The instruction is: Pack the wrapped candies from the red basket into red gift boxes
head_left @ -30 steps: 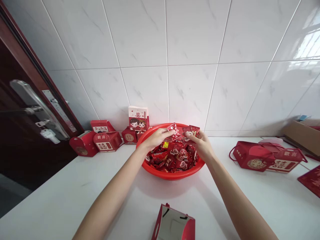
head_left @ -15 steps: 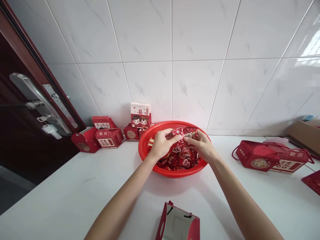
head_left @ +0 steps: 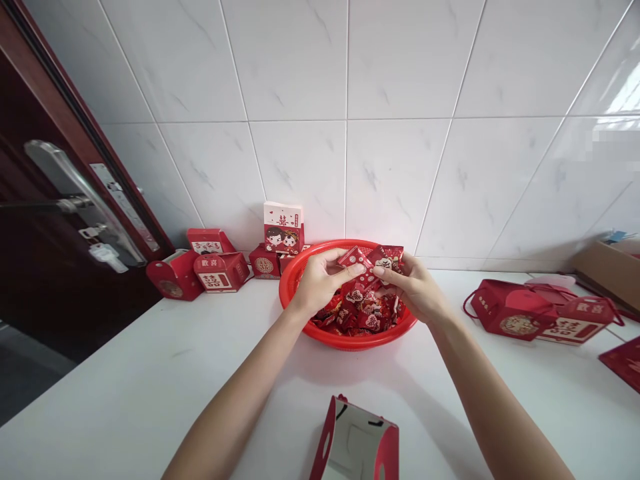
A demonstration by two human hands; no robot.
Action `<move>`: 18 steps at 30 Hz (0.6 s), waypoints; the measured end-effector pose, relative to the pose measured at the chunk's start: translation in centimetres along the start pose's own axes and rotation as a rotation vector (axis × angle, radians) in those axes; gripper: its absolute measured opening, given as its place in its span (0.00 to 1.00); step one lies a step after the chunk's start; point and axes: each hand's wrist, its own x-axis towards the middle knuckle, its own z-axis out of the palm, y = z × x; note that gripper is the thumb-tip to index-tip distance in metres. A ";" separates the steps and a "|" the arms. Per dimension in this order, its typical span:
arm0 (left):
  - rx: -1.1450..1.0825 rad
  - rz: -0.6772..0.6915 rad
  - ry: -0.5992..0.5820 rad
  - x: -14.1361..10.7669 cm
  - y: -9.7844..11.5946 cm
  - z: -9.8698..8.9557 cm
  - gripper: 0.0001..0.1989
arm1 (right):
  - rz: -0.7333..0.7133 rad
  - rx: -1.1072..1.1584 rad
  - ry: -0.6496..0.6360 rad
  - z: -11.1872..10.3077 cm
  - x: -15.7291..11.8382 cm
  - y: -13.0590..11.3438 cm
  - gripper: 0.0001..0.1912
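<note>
A red plastic basket (head_left: pixel 350 345) of red-wrapped candies (head_left: pixel 373 321) stands against the wall. Above its left part, my left hand (head_left: pixel 323 280) pinches a red packet with white dots (head_left: pixel 358 261) between thumb and fingers. My right hand (head_left: pixel 413 285) grips a darker red candy packet (head_left: pixel 387 257) close beside it, over the basket's right part. Both packets are held up just over the pile. Nearer to me, between my forearms, an open red box with a pale inside (head_left: pixel 356 443) lies on the white table.
Red gift boxes (head_left: pixel 220 272) stand at the back left, with a box showing two cartoon figures (head_left: pixel 283 228) by the basket. More red boxes (head_left: pixel 517 310) and a cardboard box (head_left: pixel 610 270) are on the right. A dark door (head_left: pixel 55 253) is at the far left.
The two packets have been lifted slightly and turned, and the right one shows more of its face. My right hand has shifted a little to the right. The view has moved slightly.
</note>
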 end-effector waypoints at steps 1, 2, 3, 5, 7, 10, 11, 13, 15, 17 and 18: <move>-0.014 0.015 0.027 -0.1 0.0 0.3 0.15 | 0.002 0.005 0.003 0.1 -0.1 -0.2 0.22; -0.026 0.027 0.048 -0.2 0.1 0.5 0.14 | 0.004 0.005 0.003 0.2 -0.1 -0.3 0.22; -0.035 0.034 0.066 -0.3 0.1 0.8 0.14 | 0.004 0.003 0.004 0.3 -0.2 -0.4 0.22; -0.067 0.030 0.090 -0.4 0.2 1.0 0.13 | -0.002 0.001 0.000 0.3 -0.3 -0.7 0.23; -0.126 -0.011 0.090 -0.4 0.2 1.1 0.14 | -0.006 0.001 -0.019 0.1 -0.4 -0.9 0.25; -0.244 -0.115 0.054 -0.2 0.2 1.0 0.18 | -0.002 0.005 -0.055 -0.1 -0.4 -1.2 0.27; -0.275 -0.141 0.043 -0.2 0.2 1.0 0.19 | 0.000 0.012 -0.061 -0.2 -0.4 -1.2 0.27; -0.305 -0.166 0.026 -0.1 0.3 0.9 0.20 | 0.003 0.025 -0.069 -0.3 -0.3 -1.3 0.27; -0.279 -0.156 0.014 -0.1 0.4 0.9 0.19 | -0.006 0.007 -0.075 -0.4 -0.3 -1.2 0.26; -0.210 -0.135 -0.003 -0.2 0.6 0.8 0.18 | -0.030 -0.044 -0.069 -0.3 -0.5 -1.3 0.25; -0.168 -0.125 -0.017 -0.3 0.7 0.7 0.17 | -0.044 -0.071 -0.068 -0.3 -0.6 -1.4 0.25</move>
